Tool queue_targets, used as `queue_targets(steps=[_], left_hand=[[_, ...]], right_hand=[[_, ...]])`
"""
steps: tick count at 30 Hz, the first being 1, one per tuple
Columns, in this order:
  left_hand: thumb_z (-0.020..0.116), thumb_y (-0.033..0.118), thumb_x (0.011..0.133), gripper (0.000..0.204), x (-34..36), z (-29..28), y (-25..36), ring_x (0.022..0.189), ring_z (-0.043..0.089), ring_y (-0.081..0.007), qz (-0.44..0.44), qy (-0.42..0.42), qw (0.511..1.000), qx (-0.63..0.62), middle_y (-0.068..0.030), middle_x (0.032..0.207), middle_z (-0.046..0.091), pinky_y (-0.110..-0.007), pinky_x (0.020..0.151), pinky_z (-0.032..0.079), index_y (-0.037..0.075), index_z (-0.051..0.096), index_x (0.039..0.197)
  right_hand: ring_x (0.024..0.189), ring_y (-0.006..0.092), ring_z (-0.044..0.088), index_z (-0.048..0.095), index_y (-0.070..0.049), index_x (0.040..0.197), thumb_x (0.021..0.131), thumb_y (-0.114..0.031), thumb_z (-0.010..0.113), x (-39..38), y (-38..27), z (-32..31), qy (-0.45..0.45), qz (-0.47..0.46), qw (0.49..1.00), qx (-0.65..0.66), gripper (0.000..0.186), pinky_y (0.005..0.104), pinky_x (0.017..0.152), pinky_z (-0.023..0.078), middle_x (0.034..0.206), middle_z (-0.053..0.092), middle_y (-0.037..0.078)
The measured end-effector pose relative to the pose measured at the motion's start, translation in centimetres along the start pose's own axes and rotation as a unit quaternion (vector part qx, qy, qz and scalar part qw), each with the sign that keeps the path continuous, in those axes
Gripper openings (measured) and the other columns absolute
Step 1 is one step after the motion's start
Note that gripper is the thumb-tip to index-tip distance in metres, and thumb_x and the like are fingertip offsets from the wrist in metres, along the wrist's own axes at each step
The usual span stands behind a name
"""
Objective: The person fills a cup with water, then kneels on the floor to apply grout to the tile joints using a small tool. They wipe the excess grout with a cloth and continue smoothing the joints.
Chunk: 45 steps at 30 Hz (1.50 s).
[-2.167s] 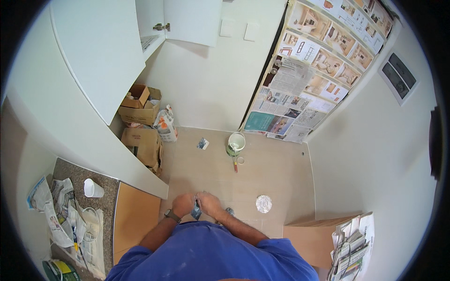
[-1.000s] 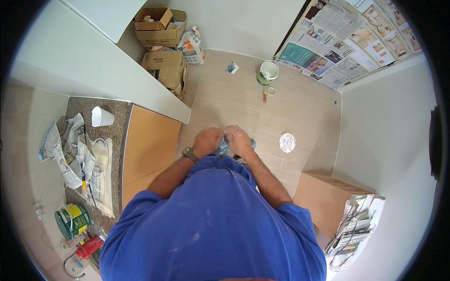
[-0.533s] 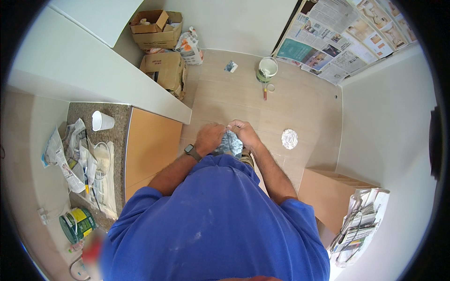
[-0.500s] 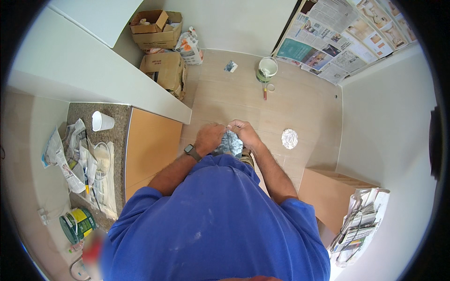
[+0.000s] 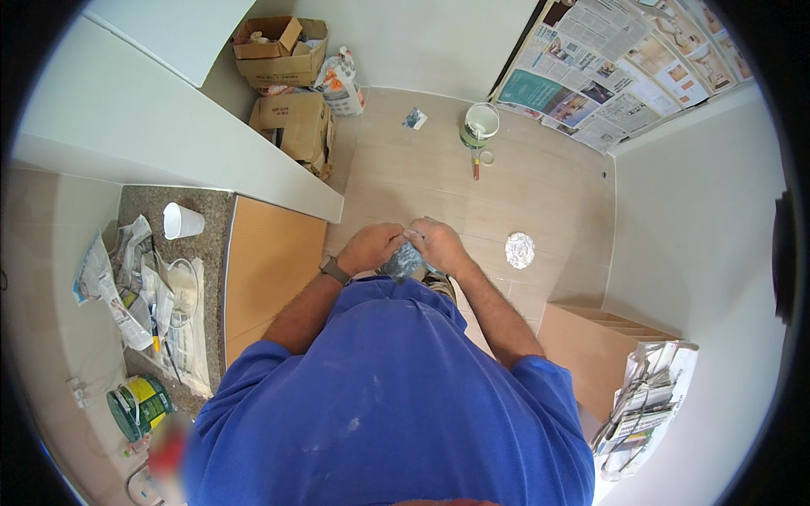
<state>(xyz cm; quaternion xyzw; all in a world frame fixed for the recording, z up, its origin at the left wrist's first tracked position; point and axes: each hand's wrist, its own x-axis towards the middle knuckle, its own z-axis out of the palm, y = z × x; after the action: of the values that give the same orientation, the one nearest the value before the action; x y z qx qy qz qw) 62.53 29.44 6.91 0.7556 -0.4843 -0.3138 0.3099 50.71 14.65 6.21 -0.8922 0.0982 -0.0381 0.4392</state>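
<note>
My left hand [image 5: 374, 246] and my right hand [image 5: 434, 244] meet just in front of my blue shirt, fingers curled and pinched at the top of a mottled blue-grey item [image 5: 403, 263], perhaps cloth. Its lower part is partly hidden by the shirt, and I cannot tell exactly what it is. On the floor beyond them stand an open pail [image 5: 481, 118] of pale material and a red-handled tool [image 5: 477, 169] beside a small ring-shaped lid [image 5: 487, 158]. A crumpled white round sheet [image 5: 520, 250] lies right of my hands.
Left, a speckled counter [image 5: 215, 211] carries a white cup [image 5: 183, 221], crumpled newspapers and a green tin [image 5: 139, 407]. Cardboard boxes [image 5: 287, 126] and a bag [image 5: 342, 84] sit back left. Newspapers cover a door [image 5: 591, 67]. A wooden unit [image 5: 574, 354] with bundled papers stands right.
The view has tilted down since the earliest frame, showing more shirt and counter. In the last half second my left hand has shifted slightly, both hands still together on the mottled item.
</note>
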Motion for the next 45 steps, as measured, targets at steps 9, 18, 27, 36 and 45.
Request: queue_targets(steps=[9, 18, 27, 36, 45], left_hand=[[0.05, 0.022, 0.091, 0.024, 0.1, -0.4, 0.5, 0.074, 0.058, -0.0365, -0.007, 0.052, 0.998, -0.026, -0.0209, 0.079, 0.06, -0.041, 0.065, 0.044, 0.0, 0.06, 0.09], [0.052, 0.024, 0.091, 0.026, 0.1, -1.3, 0.5, 0.067, 0.055, -0.0364, 0.053, 0.086, 0.995, -0.018, -0.0198, 0.073, 0.057, -0.041, 0.059, 0.042, 0.001, 0.058, 0.08], [0.054, 0.024, 0.088, 0.026, 0.5, -2.1, 1.3, 0.065, 0.053, -0.0373, 0.073, 0.144, 0.986, 0.05, -0.0174, 0.067, 0.055, -0.045, 0.058, 0.041, 0.003, 0.054, 0.072], [0.056, 0.024, 0.087, 0.022, 1.2, -3.2, 0.6, 0.069, 0.058, -0.0355, -0.002, 0.1, 0.985, 0.144, -0.0156, 0.077, 0.063, -0.043, 0.062, 0.045, 0.004, 0.064, 0.084], [0.055, 0.025, 0.086, 0.024, 1.2, -3.1, 0.7, 0.073, 0.058, -0.0372, -0.047, 0.096, 0.993, 0.057, -0.0189, 0.078, 0.062, -0.043, 0.063, 0.045, 0.004, 0.065, 0.084]], right_hand=[[0.078, 0.0297, 0.058, 0.061, -0.002, 0.089, 0.088, -0.014, 0.057, 0.2, -0.6, 1.0, 0.074, 0.065, 0.99, 0.097, 0.013, 0.0344, 0.072, 0.046, 0.083, 0.06, 0.016], [0.075, 0.013, 0.056, 0.061, 0.0, 0.087, 0.091, -0.014, 0.056, 1.2, -1.0, -0.2, 0.028, 0.079, 0.953, 0.29, 0.016, 0.0286, 0.071, 0.045, 0.079, 0.064, 0.005], [0.075, 0.009, 0.057, 0.063, -0.001, 0.089, 0.092, -0.017, 0.056, 2.5, 0.6, 1.3, 0.008, 0.201, 0.83, 0.52, 0.017, 0.0237, 0.068, 0.045, 0.082, 0.064, 0.003], [0.079, 0.0117, 0.059, 0.056, -0.001, 0.107, 0.088, -0.019, 0.061, 3.3, 1.4, 1.5, -0.02, 0.234, 0.713, 0.661, 0.026, 0.026, 0.07, 0.048, 0.089, 0.062, 0.005], [0.089, 0.0138, 0.06, 0.058, 0.002, 0.108, 0.084, -0.015, 0.066, 0.5, 2.6, 1.8, -0.015, 0.274, 0.702, 0.657, 0.031, 0.0264, 0.078, 0.046, 0.098, 0.064, 0.006]])
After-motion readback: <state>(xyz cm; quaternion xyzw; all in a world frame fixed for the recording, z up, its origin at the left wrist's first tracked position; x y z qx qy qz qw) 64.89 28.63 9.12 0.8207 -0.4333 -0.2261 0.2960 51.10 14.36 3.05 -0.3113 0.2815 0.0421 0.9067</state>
